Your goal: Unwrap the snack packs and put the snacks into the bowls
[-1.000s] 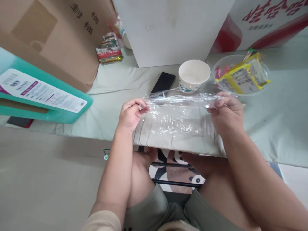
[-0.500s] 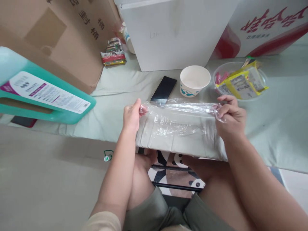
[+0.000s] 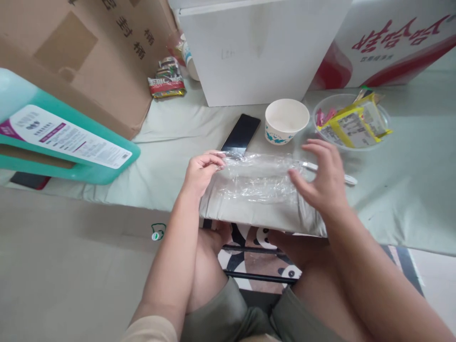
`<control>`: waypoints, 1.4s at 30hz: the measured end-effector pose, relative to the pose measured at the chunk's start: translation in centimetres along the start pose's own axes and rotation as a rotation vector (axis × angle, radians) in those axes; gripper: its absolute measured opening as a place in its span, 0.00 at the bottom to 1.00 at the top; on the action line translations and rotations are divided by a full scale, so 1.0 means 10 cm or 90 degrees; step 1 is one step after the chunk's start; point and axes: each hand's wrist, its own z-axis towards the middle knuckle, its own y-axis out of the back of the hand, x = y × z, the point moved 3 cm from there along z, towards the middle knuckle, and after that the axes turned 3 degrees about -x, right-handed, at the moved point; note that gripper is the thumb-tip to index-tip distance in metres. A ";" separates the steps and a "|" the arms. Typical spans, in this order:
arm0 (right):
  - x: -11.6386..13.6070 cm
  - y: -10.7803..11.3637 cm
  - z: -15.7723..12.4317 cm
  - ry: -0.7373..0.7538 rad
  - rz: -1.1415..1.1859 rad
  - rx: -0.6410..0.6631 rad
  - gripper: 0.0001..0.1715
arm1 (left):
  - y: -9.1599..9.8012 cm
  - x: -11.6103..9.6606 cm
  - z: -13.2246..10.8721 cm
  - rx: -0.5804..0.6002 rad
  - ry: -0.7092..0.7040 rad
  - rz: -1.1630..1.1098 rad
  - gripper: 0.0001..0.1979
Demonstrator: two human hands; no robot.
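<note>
A clear plastic bag (image 3: 258,183), crinkled and see-through, lies near the table's front edge. Its left end is pinched in the fingers of my left hand (image 3: 203,173). Beside the bag's right end, my right hand (image 3: 322,178) is spread with thumb and fingers apart and nothing between them. Partly hidden behind that hand is a thin white object (image 3: 351,180), whose kind I cannot make out. Just beyond the bag lie a black phone (image 3: 242,133) and an upright white paper bowl (image 3: 287,121) with a blue-green leaf pattern.
A clear plastic bowl (image 3: 386,118) holds yellow snack packets. At left stand a large green jug (image 3: 81,147) and a cardboard box (image 3: 107,80). White boxes (image 3: 256,57) line the back. Small wrapped snacks (image 3: 166,85) sit beside the cardboard box.
My right hand has let go of the bag's right end and opened. The bag, stretched between both hands before, now hangs slacker and lower. The white object has come into view.
</note>
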 end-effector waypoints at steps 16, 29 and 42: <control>0.45 -0.14 -0.27 0.060 0.109 0.690 0.15 | 0.01 -0.01 0.02 -0.124 0.134 -0.031 0.11; 0.15 -0.11 -0.06 -0.065 0.259 0.341 0.42 | -0.14 -0.14 -0.26 0.370 0.219 -0.046 0.30; 0.18 -0.31 -0.18 -0.367 0.464 0.734 0.09 | -0.01 -0.09 -0.01 -0.008 0.074 -0.056 0.21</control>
